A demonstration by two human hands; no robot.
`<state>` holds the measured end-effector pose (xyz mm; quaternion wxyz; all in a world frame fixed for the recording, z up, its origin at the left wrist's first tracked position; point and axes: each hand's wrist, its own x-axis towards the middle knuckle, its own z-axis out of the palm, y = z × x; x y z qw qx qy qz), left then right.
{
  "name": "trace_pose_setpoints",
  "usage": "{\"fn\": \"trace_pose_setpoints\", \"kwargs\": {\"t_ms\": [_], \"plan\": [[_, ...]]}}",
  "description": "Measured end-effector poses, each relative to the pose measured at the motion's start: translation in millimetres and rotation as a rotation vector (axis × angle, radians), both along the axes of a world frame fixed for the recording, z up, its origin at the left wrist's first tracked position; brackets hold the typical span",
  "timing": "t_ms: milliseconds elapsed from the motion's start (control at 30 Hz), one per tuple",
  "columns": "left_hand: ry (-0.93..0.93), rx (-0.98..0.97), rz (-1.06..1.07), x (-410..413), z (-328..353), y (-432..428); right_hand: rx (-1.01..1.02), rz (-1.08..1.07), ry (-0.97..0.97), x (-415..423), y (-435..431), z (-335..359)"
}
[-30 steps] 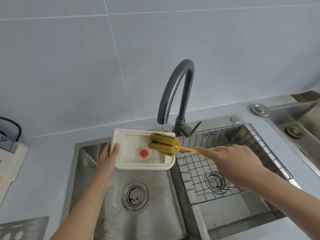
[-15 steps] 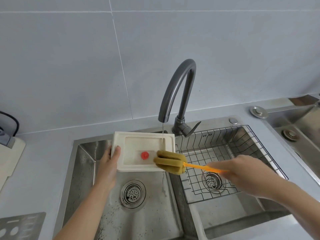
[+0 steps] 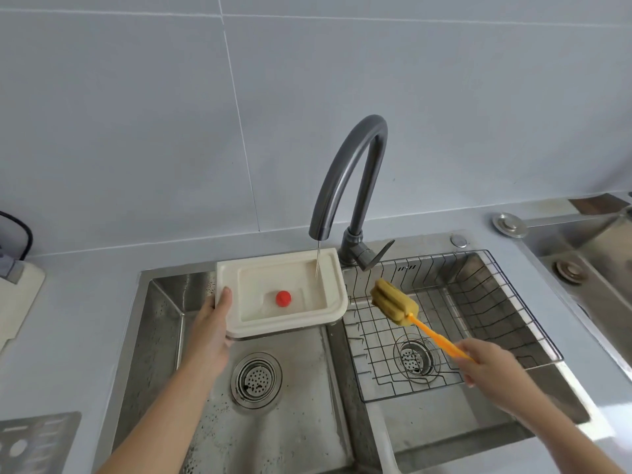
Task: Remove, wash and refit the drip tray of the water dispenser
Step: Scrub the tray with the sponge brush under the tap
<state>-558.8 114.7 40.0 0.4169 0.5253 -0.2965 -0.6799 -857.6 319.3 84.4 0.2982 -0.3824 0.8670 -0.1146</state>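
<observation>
The cream drip tray (image 3: 328,268), with a red float (image 3: 283,298) inside, is held over the left sink basin under the dark faucet (image 3: 349,179). A thin stream of water runs into its far right corner. My left hand (image 3: 213,333) grips the tray's left edge, thumb on the rim. My right hand (image 3: 485,366) holds the orange handle of a sponge brush (image 3: 396,302). Its olive sponge head hangs over the right basin, just right of the tray and clear of it.
A wire rack (image 3: 455,323) sits in the right sink basin above a drain. The left basin (image 3: 160,336) has a round strainer. A second sink (image 3: 588,265) lies at the far right. A white appliance with a black cord (image 3: 15,295) stands on the left counter.
My right hand has drawn the sponge brush out of the tray and rightward over the wire rack. The tray stays under the running water in my left hand.
</observation>
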Motion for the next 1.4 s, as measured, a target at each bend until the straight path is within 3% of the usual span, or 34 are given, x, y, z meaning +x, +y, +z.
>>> {"fn": "trace_pose_setpoints", "kwargs": {"t_ms": [233,600,700,833,1000,1133,1400], "plan": [[0.033,0.007,0.005,-3.1,7.2,2.9,0.036,-0.121,-0.039,41.0,-33.0,-80.4],[0.044,0.045,0.027,-7.1,7.7,6.9,0.230,0.151,0.180,48.0,-49.6,-107.1],[0.040,0.046,0.020,-7.4,7.9,7.4,0.021,0.075,0.038,31.9,-76.9,-80.8],[0.028,0.037,0.028,-6.8,9.1,8.7,-0.296,-0.067,-0.366,20.0,-125.5,-39.0],[0.041,0.047,0.037,-2.1,9.2,7.9,-0.385,-0.220,-0.715,14.4,-161.0,-26.8],[0.035,0.042,0.018,1.0,8.5,5.8,-0.394,-0.275,-0.793,22.2,-168.7,-31.5],[0.015,0.035,0.011,0.8,11.0,6.3,-0.381,-0.248,-0.708,26.6,-184.2,-19.4]]}}
